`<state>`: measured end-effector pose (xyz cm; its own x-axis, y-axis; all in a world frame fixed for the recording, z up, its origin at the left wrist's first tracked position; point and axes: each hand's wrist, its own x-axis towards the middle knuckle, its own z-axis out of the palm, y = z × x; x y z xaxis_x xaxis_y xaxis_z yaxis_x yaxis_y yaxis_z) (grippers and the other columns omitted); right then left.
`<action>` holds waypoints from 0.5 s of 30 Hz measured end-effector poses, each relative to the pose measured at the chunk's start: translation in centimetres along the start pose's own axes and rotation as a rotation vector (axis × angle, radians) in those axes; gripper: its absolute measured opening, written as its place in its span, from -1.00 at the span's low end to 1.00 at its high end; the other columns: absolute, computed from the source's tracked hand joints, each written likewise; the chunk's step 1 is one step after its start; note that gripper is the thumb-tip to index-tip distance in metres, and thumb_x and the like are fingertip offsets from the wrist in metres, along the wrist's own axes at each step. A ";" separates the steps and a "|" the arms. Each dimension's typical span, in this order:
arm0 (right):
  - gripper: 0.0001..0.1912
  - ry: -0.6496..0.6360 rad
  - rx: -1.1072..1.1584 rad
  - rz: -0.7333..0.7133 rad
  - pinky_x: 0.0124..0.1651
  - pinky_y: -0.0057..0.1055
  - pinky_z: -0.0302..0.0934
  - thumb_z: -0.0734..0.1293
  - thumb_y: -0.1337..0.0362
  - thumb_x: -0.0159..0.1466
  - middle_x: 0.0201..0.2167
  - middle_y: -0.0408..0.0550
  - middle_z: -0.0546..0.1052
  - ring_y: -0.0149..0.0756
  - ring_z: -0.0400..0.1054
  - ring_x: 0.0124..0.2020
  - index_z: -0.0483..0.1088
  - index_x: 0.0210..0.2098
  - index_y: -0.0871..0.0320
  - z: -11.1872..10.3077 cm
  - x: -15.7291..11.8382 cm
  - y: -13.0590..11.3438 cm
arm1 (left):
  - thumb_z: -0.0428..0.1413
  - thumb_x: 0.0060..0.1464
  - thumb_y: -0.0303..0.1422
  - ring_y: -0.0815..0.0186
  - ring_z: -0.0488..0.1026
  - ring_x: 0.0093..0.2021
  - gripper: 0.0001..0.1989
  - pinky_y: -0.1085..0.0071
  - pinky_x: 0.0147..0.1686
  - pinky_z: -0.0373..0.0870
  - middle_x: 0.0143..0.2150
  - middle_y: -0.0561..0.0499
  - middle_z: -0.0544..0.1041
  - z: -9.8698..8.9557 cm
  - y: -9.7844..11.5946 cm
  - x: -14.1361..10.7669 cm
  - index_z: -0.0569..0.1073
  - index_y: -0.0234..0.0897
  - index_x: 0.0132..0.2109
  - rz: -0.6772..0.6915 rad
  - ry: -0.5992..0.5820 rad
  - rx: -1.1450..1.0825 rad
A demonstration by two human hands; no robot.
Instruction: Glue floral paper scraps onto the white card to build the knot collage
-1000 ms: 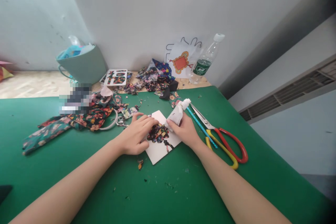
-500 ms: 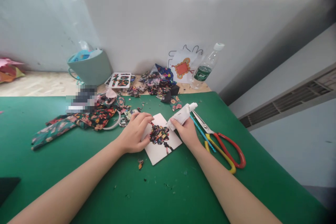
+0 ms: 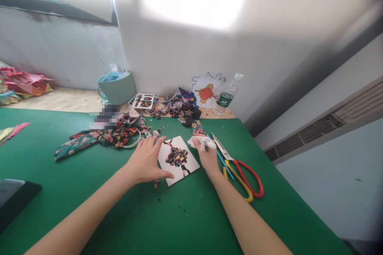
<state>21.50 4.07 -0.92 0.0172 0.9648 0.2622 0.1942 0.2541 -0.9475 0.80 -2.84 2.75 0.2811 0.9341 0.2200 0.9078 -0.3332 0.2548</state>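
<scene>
On the green worktop point(image 3: 89, 191), straight ahead of you, lies a white card point(image 3: 178, 160) with a patchwork figure of floral scraps glued on its middle. Your left hand point(image 3: 145, 160) rests flat at the card's 9 o'clock edge, fingers spread and its grip released, thumb touching the card's near corner. Your right hand point(image 3: 206, 154) sits at the card's 3 o'clock, its grip clenched on a white glue tube point(image 3: 201, 142) that lies across the fingers, just beside the card's far right corner. At 3 o'clock of that hand lie scissors point(image 3: 239, 165) with red and yellow handles, blades pointing to 11 o'clock, with a blue stick point(image 3: 224, 163) alongside them. Floral fabric strips point(image 3: 98, 138) spread out at 10 o'clock of your left hand. Further back, at 12 o'clock, stand a teal bucket point(image 3: 117, 89) and a water bottle point(image 3: 226, 95) near the wall.
</scene>
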 end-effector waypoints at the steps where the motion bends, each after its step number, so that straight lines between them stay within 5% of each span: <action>1: -0.70 0.008 -0.007 -0.013 -0.09 -0.19 0.25 0.26 0.13 0.10 -0.22 0.02 0.48 -0.16 0.37 -0.18 0.38 -0.23 0.17 0.0 -0.1 -0.1 | 0.09 -0.43 0.21 -0.16 0.07 0.11 0.07 -0.06 0.01 0.01 0.09 -0.28 0.18 0.5 0.1 -0.3 0.02 -0.30 0.19 -0.031 -0.001 0.018; 6: -0.60 -0.087 0.017 -0.030 -0.23 -0.27 0.30 0.17 0.24 0.15 -0.24 -0.03 0.48 -0.24 0.40 -0.26 0.24 -0.01 0.09 -0.3 -0.7 -1.1 | 0.11 -0.48 0.21 -0.19 -0.05 0.17 0.15 -0.12 0.08 -0.18 0.12 -0.26 0.15 2.0 0.8 -1.5 -0.06 -0.26 0.23 -0.059 -0.012 0.028; 11: -0.78 -0.131 -0.228 -0.142 -0.27 -0.34 0.20 0.23 0.32 0.04 -0.41 -0.13 0.45 -0.27 0.34 -0.38 0.30 -0.28 0.10 -1.0 -0.8 -1.8 | 0.19 -0.50 0.11 -0.13 -0.02 0.17 0.16 -0.10 0.13 -0.23 0.12 -0.24 0.12 1.3 0.9 -1.2 -0.10 -0.24 0.23 -0.010 0.053 0.020; 15: -0.78 -0.242 -0.166 -0.097 -0.42 -0.46 0.13 0.28 0.30 -0.02 -0.52 -0.24 0.32 -0.39 0.20 -0.51 0.22 -0.34 0.12 -1.6 -0.4 -2.0 | 0.24 -0.42 -0.09 -0.10 -0.17 0.23 0.08 -0.06 0.15 -0.21 0.22 -0.25 -0.09 0.4 0.7 -0.9 -0.12 -0.21 0.23 0.093 0.181 0.044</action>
<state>22.72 3.11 1.17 -0.2396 0.9297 0.2797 0.3414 0.3504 -0.8722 1.27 -3.87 2.33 0.3076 0.8601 0.4069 0.8943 -0.4074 0.1852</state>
